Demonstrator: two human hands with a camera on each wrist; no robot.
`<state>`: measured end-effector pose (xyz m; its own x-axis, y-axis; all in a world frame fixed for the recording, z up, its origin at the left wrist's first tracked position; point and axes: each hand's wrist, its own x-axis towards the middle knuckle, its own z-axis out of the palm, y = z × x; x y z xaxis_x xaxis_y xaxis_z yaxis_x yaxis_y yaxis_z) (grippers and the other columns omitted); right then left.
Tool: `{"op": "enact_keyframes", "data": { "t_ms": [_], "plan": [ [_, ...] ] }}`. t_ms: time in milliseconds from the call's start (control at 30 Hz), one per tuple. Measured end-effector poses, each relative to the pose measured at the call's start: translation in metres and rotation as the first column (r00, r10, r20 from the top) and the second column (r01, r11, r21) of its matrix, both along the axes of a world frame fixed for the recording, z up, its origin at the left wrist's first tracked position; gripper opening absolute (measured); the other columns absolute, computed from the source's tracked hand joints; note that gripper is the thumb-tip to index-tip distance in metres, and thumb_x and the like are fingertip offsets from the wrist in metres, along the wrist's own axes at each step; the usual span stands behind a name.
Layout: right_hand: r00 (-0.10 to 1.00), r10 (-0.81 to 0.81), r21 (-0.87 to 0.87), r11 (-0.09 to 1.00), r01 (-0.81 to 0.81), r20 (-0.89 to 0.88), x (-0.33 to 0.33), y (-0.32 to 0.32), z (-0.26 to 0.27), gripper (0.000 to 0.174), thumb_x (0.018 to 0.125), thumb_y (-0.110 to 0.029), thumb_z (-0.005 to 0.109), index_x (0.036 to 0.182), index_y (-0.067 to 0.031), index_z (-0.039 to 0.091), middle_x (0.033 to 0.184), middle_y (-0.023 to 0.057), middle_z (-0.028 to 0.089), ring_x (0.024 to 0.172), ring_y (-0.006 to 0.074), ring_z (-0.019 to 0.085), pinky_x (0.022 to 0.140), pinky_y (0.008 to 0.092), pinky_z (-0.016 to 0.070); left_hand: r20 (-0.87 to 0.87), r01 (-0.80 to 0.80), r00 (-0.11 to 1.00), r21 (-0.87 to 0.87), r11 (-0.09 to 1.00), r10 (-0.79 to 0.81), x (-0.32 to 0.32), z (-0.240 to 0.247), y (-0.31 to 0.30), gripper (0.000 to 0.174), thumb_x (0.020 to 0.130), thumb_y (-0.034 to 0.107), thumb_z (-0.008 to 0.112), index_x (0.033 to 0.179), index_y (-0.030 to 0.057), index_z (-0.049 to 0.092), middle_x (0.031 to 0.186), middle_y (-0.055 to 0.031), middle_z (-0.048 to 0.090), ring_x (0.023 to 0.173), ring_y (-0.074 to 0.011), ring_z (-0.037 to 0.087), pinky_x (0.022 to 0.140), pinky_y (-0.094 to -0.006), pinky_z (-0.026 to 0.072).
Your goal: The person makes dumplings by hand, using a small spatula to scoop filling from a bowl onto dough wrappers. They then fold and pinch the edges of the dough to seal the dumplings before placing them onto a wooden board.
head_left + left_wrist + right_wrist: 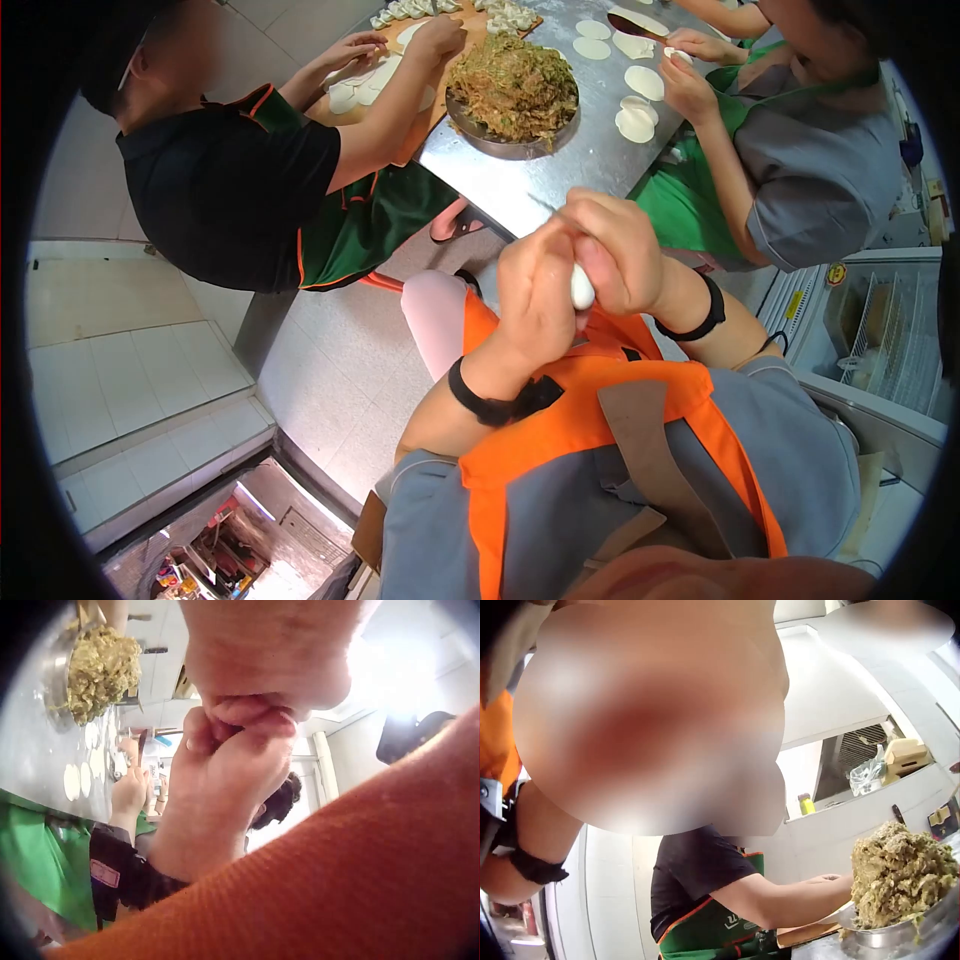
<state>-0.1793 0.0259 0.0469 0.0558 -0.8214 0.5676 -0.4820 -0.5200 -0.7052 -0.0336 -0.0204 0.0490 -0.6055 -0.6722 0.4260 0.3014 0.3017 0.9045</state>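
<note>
Both hands are pressed together in front of the chest, fingers curled round a small white dumpling (582, 288). My left hand (538, 290) grips it from the left, and my right hand (618, 248) closes over it from the right, thumbs side by side. Only a smooth, rounded part of the dough shows between the palms. A thin dark tip (543, 203) juts out beyond the knuckles, over the table corner. In the left wrist view, the right hand (225, 780) meets the left hand (262, 660), hiding the dumpling. The right wrist view is largely filled by a blurred hand.
A metal bowl (515, 148) heaped with chopped filling (512, 85) stands on the steel table (480, 185). Dough wrappers (636, 120) lie at the right. A person at left works over a wooden board (412, 150) with wrappers and dumplings; another at right holds dough.
</note>
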Motion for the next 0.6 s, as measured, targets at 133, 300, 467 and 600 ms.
{"op": "enact_keyframes", "data": {
  "t_ms": [133, 300, 467, 600],
  "plan": [
    [0.979, -0.002, 0.142, 0.989, -0.027, 0.202, -0.009, -0.001, 0.005, 0.018, 0.096, -0.012, 0.05, 0.088, 0.0029, 0.055, 0.072, 0.0102, 0.057, 0.058, 0.0194, 0.058, 0.054, 0.0302, 0.0452, -0.059, 0.045, 0.998, 0.46, 0.887, -0.02, 0.002, 0.01, 0.004, 0.037, 0.104, 0.022, 0.031, 0.111, -0.0026, 0.057, 0.063, -0.0051, 0.059, 0.049, -0.0091, 0.054, 0.047, -0.0229, 0.0427],
    [0.992, -0.002, 0.222, 0.975, -0.027, 0.129, -0.012, 0.005, 0.021, 0.005, 0.092, -0.004, 0.057, 0.092, 0.0007, 0.059, 0.078, 0.0114, 0.063, 0.069, 0.0226, 0.063, 0.063, 0.0295, 0.0483, 0.139, 0.005, 0.99, 0.236, 0.972, -0.039, 0.001, 0.003, -0.01, 0.031, 0.102, 0.022, 0.046, 0.124, 0.0001, 0.049, 0.07, -0.0021, 0.058, 0.057, -0.0076, 0.054, 0.051, -0.0217, 0.0414],
    [0.99, -0.128, 0.115, 0.986, 0.122, 0.051, -0.021, 0.002, 0.009, 0.005, 0.091, -0.004, 0.059, 0.094, 0.0002, 0.06, 0.078, 0.0106, 0.06, 0.068, 0.0228, 0.059, 0.063, 0.0312, 0.0471, 0.111, -0.037, 0.994, 0.191, 0.981, 0.016, -0.003, -0.014, -0.015, 0.036, 0.086, 0.009, 0.071, 0.116, 0.0014, 0.053, 0.087, -0.0011, 0.058, 0.075, -0.0066, 0.052, 0.062, -0.0213, 0.0433],
    [0.985, -0.162, 0.024, 0.987, 0.161, 0.063, -0.027, -0.009, -0.005, 0.007, 0.089, 0.0, 0.059, 0.096, 0.0011, 0.061, 0.079, 0.01, 0.058, 0.067, 0.019, 0.057, 0.061, 0.0287, 0.045, 0.159, -0.296, 0.938, -0.092, 0.951, 0.307, -0.008, -0.015, -0.015, 0.03, 0.083, 0.001, 0.071, 0.107, 0.001, 0.053, 0.085, -0.0047, 0.059, 0.074, -0.0106, 0.057, 0.06, -0.0246, 0.0456]
  ]
}}
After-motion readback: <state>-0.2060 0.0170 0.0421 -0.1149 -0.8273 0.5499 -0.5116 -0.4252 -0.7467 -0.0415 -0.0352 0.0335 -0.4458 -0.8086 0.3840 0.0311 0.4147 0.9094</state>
